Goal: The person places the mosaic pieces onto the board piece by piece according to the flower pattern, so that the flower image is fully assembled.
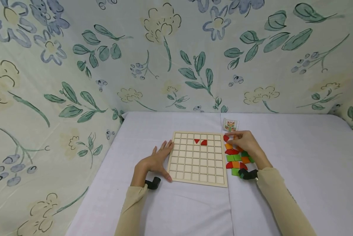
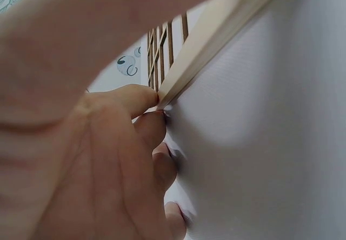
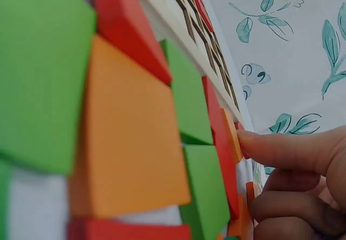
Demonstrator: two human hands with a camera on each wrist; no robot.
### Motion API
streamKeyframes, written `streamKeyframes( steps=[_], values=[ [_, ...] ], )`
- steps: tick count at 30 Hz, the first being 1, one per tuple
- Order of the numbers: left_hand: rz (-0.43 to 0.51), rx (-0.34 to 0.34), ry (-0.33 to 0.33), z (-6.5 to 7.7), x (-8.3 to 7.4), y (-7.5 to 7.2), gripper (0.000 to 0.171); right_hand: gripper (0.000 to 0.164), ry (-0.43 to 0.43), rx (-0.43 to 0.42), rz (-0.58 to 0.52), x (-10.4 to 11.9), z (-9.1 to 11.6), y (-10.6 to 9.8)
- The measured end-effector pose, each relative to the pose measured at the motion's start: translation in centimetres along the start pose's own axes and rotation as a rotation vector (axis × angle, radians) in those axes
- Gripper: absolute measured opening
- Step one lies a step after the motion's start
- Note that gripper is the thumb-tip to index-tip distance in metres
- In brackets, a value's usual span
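A square wooden grid board [image 1: 195,160] lies on the table. Two red pieces sit in its upper cells, a triangle [image 1: 196,141] and a quarter-circle [image 1: 204,142]. My left hand [image 1: 156,160] is spread along the board's left edge, thumb near the lower corner and fingertips touching the rim. Past the board's upper right corner, my right hand [image 1: 247,141] pinches a red block [image 1: 226,138] between thumb and index finger. In the right wrist view the thumb [image 3: 270,145] is beside an orange block [image 3: 232,134], hiding most of the red one.
Several red, green and orange blocks [image 1: 237,158] lie flat along the board's right side, partly under the right wrist. A small pattern card [image 1: 231,125] with a coloured figure lies behind them. White cloth [image 1: 194,209] covers the table, and a floral curtain [image 1: 176,82] hangs behind.
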State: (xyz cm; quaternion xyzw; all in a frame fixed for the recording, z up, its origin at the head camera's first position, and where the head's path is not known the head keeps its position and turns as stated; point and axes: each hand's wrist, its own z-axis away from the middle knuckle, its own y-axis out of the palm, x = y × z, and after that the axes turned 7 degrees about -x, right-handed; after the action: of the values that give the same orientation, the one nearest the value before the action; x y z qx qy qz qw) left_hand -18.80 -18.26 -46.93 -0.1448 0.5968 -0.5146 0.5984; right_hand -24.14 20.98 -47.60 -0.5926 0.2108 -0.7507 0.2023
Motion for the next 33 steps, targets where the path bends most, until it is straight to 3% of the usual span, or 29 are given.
streamKeyframes(
  steps=[11,21,33],
  values=[
    [0.009,-0.005,-0.007,0.0,-0.1,0.0,0.153,0.044,-0.018,0.083,0.023,0.5,-0.8,-0.4],
    [0.014,-0.007,-0.005,0.0,0.0,0.0,0.153,0.035,-0.057,-0.010,0.067,0.0,-0.7,-0.4],
    [0.006,-0.003,0.000,-0.1,0.0,0.1,0.153,0.035,-0.075,-0.058,0.110,-0.5,-0.1,-0.4]
  ],
)
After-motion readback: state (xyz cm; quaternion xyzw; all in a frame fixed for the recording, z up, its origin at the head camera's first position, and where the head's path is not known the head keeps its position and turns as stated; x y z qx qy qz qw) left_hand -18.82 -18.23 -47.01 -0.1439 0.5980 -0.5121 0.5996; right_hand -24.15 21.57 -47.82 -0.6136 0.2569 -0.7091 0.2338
